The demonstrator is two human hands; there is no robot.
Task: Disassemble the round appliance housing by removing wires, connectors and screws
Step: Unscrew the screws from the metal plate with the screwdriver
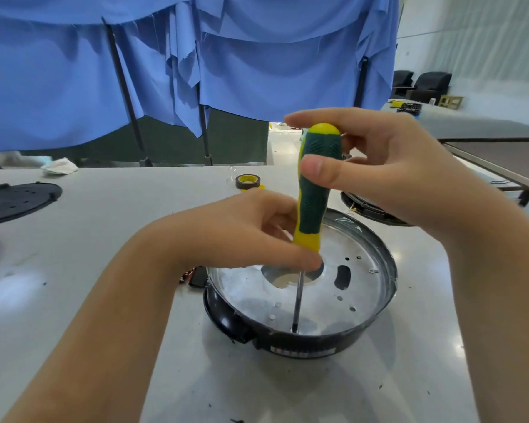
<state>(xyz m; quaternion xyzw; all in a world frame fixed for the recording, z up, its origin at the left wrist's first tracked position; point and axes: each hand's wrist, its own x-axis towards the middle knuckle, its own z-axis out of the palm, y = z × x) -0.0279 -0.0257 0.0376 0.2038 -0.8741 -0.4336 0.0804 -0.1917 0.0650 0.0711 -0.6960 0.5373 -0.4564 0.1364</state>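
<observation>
The round appliance housing, black outside with a silver metal plate inside, sits on the white table in front of me. A screwdriver with a green and yellow handle stands upright in it, its tip down on the plate near the front rim. My left hand pinches the bottom of the handle where the shaft begins. My right hand wraps the top of the handle with thumb and fingers. The plate has a central hole, a slot and several small holes.
A roll of yellow tape lies behind the housing. A black perforated lid rests at the far left, another black round part behind my right hand. Small dark parts lie by the housing's left edge. Blue cloth hangs behind the table.
</observation>
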